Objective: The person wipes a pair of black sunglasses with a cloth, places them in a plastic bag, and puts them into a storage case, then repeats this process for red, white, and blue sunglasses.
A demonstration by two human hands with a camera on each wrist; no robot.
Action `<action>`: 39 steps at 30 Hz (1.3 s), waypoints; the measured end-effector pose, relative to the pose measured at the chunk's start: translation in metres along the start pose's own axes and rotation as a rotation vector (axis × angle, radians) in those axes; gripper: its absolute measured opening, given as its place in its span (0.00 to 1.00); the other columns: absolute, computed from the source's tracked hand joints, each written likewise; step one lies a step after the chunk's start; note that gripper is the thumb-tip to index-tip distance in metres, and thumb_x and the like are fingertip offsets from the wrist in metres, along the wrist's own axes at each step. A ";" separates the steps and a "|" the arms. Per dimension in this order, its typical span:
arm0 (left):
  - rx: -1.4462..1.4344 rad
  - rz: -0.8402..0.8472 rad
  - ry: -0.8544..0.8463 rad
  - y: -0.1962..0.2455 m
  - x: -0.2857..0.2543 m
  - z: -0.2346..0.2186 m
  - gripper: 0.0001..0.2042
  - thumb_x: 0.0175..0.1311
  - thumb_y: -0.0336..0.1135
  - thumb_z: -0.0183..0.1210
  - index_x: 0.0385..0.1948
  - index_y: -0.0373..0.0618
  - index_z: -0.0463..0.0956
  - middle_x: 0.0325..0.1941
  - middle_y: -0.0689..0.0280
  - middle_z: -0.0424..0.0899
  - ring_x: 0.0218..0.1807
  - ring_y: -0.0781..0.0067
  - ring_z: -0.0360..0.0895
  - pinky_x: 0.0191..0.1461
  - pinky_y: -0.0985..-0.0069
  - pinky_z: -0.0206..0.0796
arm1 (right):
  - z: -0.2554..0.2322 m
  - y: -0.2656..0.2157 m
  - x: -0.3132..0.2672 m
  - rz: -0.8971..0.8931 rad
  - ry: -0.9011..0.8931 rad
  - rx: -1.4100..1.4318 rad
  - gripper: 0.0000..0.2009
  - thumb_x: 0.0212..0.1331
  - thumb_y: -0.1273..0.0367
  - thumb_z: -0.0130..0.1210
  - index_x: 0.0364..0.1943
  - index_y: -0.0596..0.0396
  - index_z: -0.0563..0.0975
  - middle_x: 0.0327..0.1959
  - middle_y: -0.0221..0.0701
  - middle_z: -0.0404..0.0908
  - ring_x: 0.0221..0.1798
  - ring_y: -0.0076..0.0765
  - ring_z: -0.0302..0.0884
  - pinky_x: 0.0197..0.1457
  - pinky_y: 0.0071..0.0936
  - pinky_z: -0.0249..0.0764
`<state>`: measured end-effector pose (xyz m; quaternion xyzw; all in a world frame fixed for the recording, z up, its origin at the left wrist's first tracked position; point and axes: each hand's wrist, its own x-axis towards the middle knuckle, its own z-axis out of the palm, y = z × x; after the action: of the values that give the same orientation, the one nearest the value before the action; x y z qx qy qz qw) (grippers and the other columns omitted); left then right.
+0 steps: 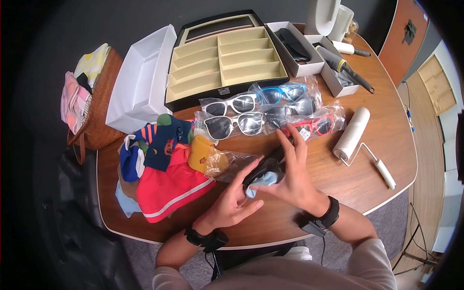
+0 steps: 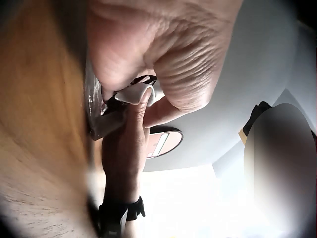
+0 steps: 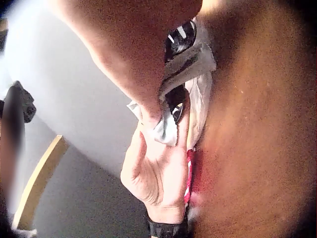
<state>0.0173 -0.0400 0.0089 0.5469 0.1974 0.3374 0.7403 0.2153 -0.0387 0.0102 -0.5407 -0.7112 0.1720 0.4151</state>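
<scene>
Both hands meet over the table's near side around a pair of black sunglasses [image 1: 265, 164], partly hidden by fingers. My left hand [image 1: 235, 200] holds them from the left, its fingers along their side and its thumb spread clear. From the right, my right hand [image 1: 298, 181] pinches a light blue cloth [image 1: 263, 182] against them, thumb on the cloth and the other fingers reaching over the far side. In the right wrist view, a dark lens [image 3: 182, 42] shows beyond the grey-looking cloth [image 3: 167, 133]. A clear plastic bag [image 1: 232, 164] lies beside the left fingers.
Bagged sunglasses [image 1: 234, 124] lie beyond the hands, before a black display case [image 1: 227, 91] with cream compartments. Folded clothes [image 1: 169, 179] and a white box [image 1: 140, 82] are leftward, near a wicker basket [image 1: 99, 101]. A lint roller [image 1: 352, 133] lies rightward; open boxes [image 1: 309, 69] stand behind.
</scene>
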 end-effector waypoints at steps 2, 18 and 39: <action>0.003 0.034 -0.010 0.001 0.001 -0.004 0.38 0.63 0.15 0.52 0.74 0.40 0.42 0.79 0.57 0.44 0.78 0.66 0.46 0.77 0.66 0.42 | -0.003 0.005 0.002 -0.021 0.020 0.067 0.51 0.39 0.60 0.76 0.69 0.59 0.58 0.70 0.52 0.50 0.69 0.61 0.54 0.71 0.48 0.56; -0.039 0.044 -0.021 0.001 -0.001 0.006 0.43 0.58 0.16 0.57 0.74 0.39 0.38 0.79 0.54 0.41 0.79 0.61 0.44 0.78 0.61 0.37 | -0.003 0.006 0.002 -0.035 -0.114 0.065 0.57 0.32 0.57 0.78 0.71 0.56 0.55 0.70 0.52 0.48 0.72 0.64 0.47 0.73 0.52 0.51; 0.047 -0.028 0.343 -0.001 0.000 -0.019 0.22 0.67 0.23 0.55 0.63 0.33 0.63 0.64 0.54 0.71 0.64 0.68 0.71 0.69 0.71 0.61 | -0.017 0.019 0.016 -0.125 0.021 0.131 0.18 0.54 0.81 0.58 0.50 0.57 0.78 0.54 0.40 0.77 0.57 0.50 0.73 0.61 0.36 0.70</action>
<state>0.0047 -0.0270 0.0020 0.4956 0.3363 0.4109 0.6874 0.2394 -0.0210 0.0132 -0.4689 -0.7263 0.1863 0.4668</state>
